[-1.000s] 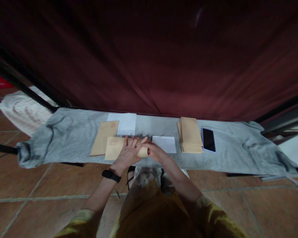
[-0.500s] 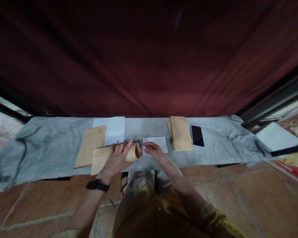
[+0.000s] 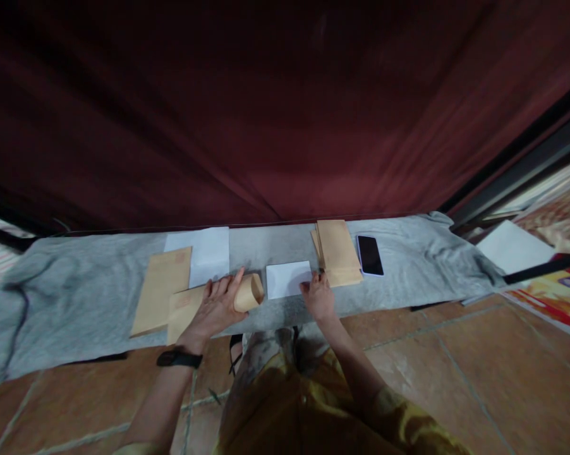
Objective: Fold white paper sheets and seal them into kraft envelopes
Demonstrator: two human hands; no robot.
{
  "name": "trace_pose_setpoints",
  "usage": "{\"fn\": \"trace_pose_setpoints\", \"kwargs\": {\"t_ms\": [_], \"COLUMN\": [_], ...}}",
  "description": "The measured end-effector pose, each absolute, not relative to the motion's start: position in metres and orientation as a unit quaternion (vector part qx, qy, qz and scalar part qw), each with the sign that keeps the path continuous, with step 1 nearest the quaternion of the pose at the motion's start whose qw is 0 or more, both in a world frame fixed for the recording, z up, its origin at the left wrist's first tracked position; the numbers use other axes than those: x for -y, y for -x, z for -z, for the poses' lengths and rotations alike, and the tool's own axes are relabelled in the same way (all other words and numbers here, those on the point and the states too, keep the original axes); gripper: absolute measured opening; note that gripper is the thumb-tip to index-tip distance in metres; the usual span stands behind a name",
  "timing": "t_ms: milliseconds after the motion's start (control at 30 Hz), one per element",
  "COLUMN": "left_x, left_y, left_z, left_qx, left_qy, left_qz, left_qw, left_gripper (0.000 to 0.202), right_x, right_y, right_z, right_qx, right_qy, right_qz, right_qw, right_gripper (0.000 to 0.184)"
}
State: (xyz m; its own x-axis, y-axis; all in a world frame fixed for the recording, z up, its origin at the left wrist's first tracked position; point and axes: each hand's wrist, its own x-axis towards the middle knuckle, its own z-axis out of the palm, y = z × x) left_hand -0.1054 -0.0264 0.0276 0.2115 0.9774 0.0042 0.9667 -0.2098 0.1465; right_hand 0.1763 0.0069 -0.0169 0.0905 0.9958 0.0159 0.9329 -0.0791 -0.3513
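My left hand (image 3: 220, 305), a dark band on its wrist, lies spread and flat on a brown paper envelope (image 3: 181, 308). That envelope's right end curls up into a gaping mouth, close to my left fingers and thumb. My right hand (image 3: 320, 297) is at the right edge of a folded white paper (image 3: 287, 278). Its thumb and bent fingers close on that edge, though the exact grip is partly hidden. The paper rests on the grey cloth, just right of the curled envelope.
Another brown envelope (image 3: 159, 291) and white sheets (image 3: 212, 253) lie at the left. A stack of brown envelopes (image 3: 339, 249) and a phone (image 3: 371, 256) sit at the right on the grey cloth (image 3: 422, 259). A dark red curtain (image 3: 275, 126) hangs behind.
My right hand has moved right, from the paper's left part to its right edge. The left hand stays on the envelope. The view has shifted slightly.
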Motion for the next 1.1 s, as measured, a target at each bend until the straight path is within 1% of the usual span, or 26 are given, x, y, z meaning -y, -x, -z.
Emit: {"fn": "trace_pose_setpoints", "kwargs": {"t_ms": [133, 267, 367, 433, 533, 600, 700, 767, 833, 933, 1100], "left_x": [0.027, 0.027, 0.027, 0.027, 0.027, 0.027, 0.027, 0.027, 0.027, 0.026, 0.025], "left_y": [0.107, 0.108, 0.108, 0.108, 0.107, 0.107, 0.107, 0.107, 0.107, 0.109, 0.112], "left_z": [-0.024, -0.022, -0.021, -0.02, -0.02, -0.02, -0.021, -0.021, -0.02, -0.02, -0.018], "left_qx": [-0.618, -0.615, -0.614, -0.616, -0.62, -0.621, -0.623, -0.622, -0.622, -0.622, -0.613], "left_qy": [-0.782, -0.784, -0.785, -0.784, -0.781, -0.78, -0.779, -0.779, -0.779, -0.778, -0.784], "left_qz": [-0.058, -0.068, -0.067, -0.064, -0.063, -0.06, -0.058, -0.059, -0.059, -0.056, -0.06], "left_qw": [0.056, 0.049, 0.047, 0.046, 0.046, 0.047, 0.05, 0.055, 0.06, 0.065, 0.078], "left_gripper": [0.113, 0.112, 0.111, 0.11, 0.11, 0.111, 0.112, 0.111, 0.111, 0.111, 0.116], "right_x": [-0.017, -0.02, -0.022, -0.024, -0.027, -0.028, -0.025, -0.02, -0.013, -0.004, 0.002], "right_y": [-0.174, -0.176, -0.178, -0.18, -0.184, -0.187, -0.188, -0.189, -0.191, -0.198, -0.21], "right_z": [0.015, 0.02, 0.025, 0.028, 0.029, 0.028, 0.025, 0.022, 0.02, 0.017, 0.011], "right_qx": [0.649, 0.645, 0.644, 0.636, 0.617, 0.594, 0.521, 0.457, 0.403, 0.346, 0.313], "right_qy": [0.741, 0.739, 0.729, 0.723, 0.708, 0.69, 0.639, 0.592, 0.557, 0.546, 0.552], "right_qz": [-0.117, -0.125, -0.137, -0.16, -0.215, -0.269, -0.413, -0.519, -0.589, -0.625, -0.614], "right_qw": [0.126, 0.147, 0.187, 0.216, 0.268, 0.315, 0.387, 0.414, 0.424, 0.437, 0.47], "right_gripper": [0.039, 0.033, 0.031, 0.024, 0.01, 0.008, 0.014, 0.025, 0.037, 0.046, 0.045]}}
